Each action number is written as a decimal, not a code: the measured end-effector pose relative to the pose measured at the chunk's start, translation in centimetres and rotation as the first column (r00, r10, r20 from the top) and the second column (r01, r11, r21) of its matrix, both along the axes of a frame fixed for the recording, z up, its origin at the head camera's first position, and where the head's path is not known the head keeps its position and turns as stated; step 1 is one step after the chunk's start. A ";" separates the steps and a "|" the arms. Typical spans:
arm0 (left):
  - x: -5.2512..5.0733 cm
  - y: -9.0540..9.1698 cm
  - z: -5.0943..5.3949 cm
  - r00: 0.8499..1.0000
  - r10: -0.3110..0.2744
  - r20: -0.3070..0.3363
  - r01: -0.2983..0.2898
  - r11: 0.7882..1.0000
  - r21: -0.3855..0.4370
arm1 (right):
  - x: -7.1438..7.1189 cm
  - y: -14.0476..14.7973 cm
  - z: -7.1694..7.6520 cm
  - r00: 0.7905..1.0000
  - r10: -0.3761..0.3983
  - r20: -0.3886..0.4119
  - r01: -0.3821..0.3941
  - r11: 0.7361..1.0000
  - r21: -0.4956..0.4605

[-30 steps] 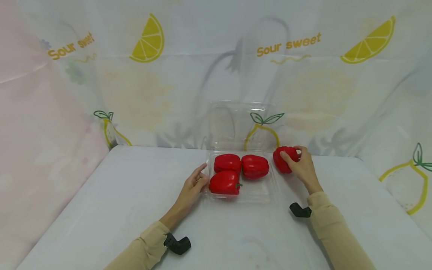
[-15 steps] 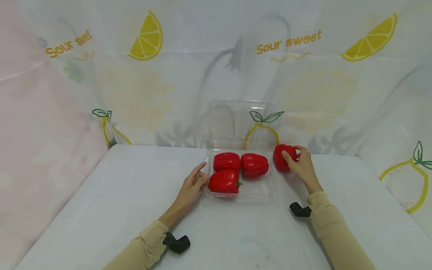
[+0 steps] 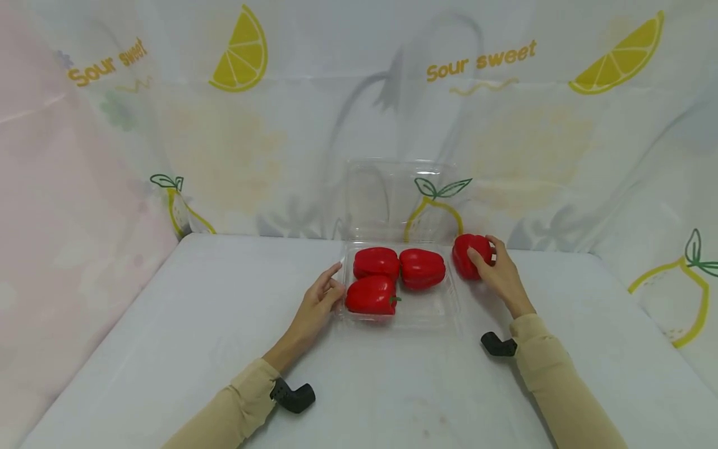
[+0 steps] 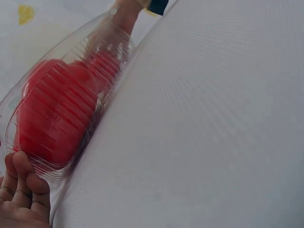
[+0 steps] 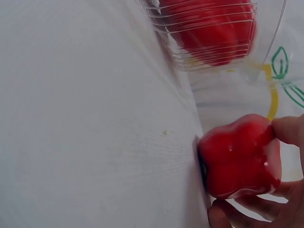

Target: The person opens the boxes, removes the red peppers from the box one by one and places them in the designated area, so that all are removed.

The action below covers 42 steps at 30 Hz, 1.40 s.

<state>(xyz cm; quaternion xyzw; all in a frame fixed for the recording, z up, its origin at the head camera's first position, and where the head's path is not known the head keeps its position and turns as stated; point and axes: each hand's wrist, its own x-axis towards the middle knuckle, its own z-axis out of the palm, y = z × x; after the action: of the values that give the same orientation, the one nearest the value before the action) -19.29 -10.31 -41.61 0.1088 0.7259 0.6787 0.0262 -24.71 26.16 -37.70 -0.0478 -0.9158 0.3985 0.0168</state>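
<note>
Firstly, cloth (image 3: 314, 137): pale, hung behind and at both sides of the table; printed with yellow lemon slices, outlined lemons with green leaves and the words "Sour sweet" twice.
Table (image 3: 185, 324): white, smooth, its far edge meeting the cloth.
Sleeves: two, beige; left sleeve (image 3: 224, 408) and right sleeve (image 3: 561, 380), both reaching in from the near side.
Box (image 3: 423, 307): clear plastic, ribbed walls, set on the table toward its far edge; three peppers inside.
Lid (image 3: 367, 199): clear, raised upright at the back of the box, in front of the cloth.
Left hand (image 3: 314, 305): beside the box; fingers loosely bent, fingertips touching its left wall.
Right hand (image 3: 505, 277): right of the box; thumb and fingers set narrow on opposite sides of one pepper, holding it.
Held pepper (image 3: 469, 257): red, glossy, lobed; just right of the box and outside it, near the table's far edge.
Front pepper (image 3: 369, 296): red, lying on its side in the box's front left part.
Back left pepper (image 3: 376, 262): red, directly behind the front one.
Back right pepper (image 3: 422, 269): red, just beside the back left one.
Wrist devices: two, black; one at the left cuff (image 3: 293, 396), one at the right (image 3: 498, 345).
Stem (image 3: 396, 299): green, on the front pepper, facing right.
</note>
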 end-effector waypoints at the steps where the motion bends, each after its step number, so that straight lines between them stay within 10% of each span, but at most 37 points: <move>1: 0.0 0.0 0.1 1.000 -0.002 -0.003 0.002 1.000 -0.001 | 0.0 0.0 0.1 1.000 0.000 0.009 0.000 1.000 -0.001; 14: -0.1 0.0 0.1 1.000 -0.004 0.003 0.004 1.000 -0.009 | -0.1 0.2 0.1 1.000 -0.013 0.004 0.013 0.999 -0.029; 27: -0.2 0.0 0.0 1.000 0.002 -0.002 -0.002 1.000 -0.001 | 0.1 0.0 0.7 0.951 -0.068 -0.301 0.043 0.995 -0.089; 42: -0.3 -0.1 -0.1 1.000 0.001 0.010 -0.001 1.000 0.006 | 0.7 -1.3 2.1 0.917 0.087 -0.388 -0.097 0.995 -0.008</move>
<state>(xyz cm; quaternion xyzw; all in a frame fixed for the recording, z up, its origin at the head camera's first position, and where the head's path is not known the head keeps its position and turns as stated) -19.57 -10.38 -41.67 0.1051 0.7237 0.6814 0.0292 -24.01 24.83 -35.63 0.0747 -0.8901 0.4128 0.1781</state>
